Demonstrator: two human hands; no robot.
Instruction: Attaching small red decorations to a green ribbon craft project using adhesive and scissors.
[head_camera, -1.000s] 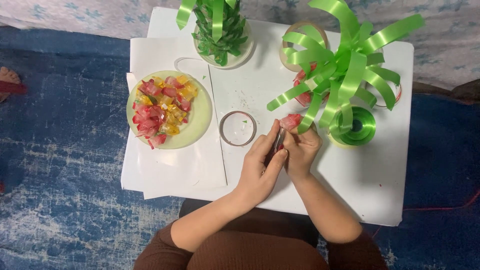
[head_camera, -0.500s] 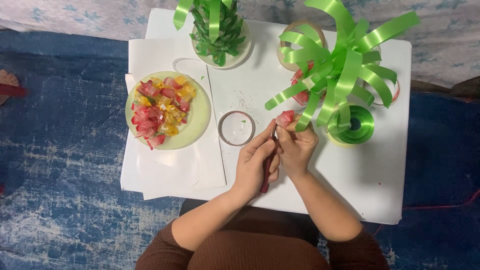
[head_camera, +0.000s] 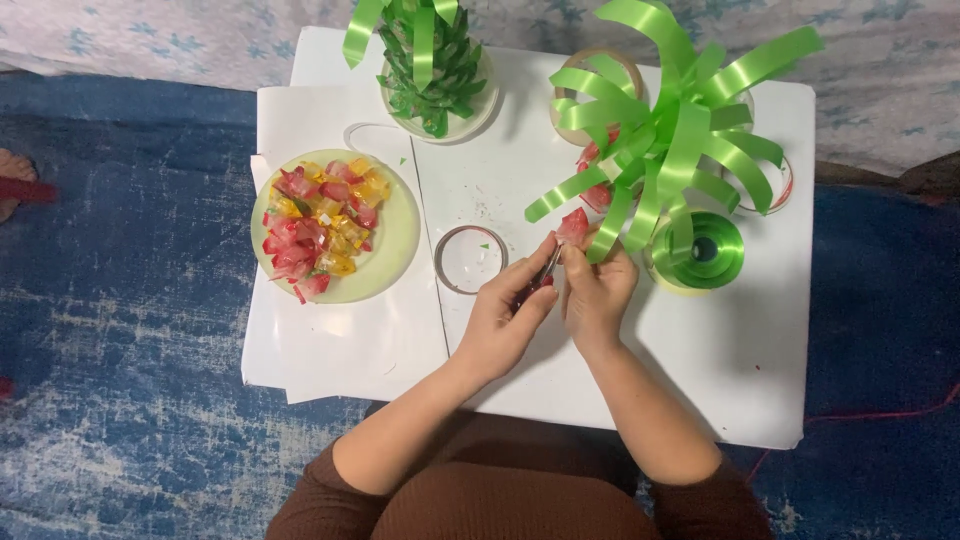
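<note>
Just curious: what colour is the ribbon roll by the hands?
Bright green ribbon roll, clearest in the head view.

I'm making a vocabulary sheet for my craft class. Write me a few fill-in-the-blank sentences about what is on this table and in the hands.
1. The plate holds red and ____ folded pieces.
2. The right hand pinches a small ____ piece at its fingertips.
3. The ribbon spool by the right hand is ____ in colour.
4. The left hand holds a thin tool with a ____ handle.

Missing words: yellow; red; green; red
</note>
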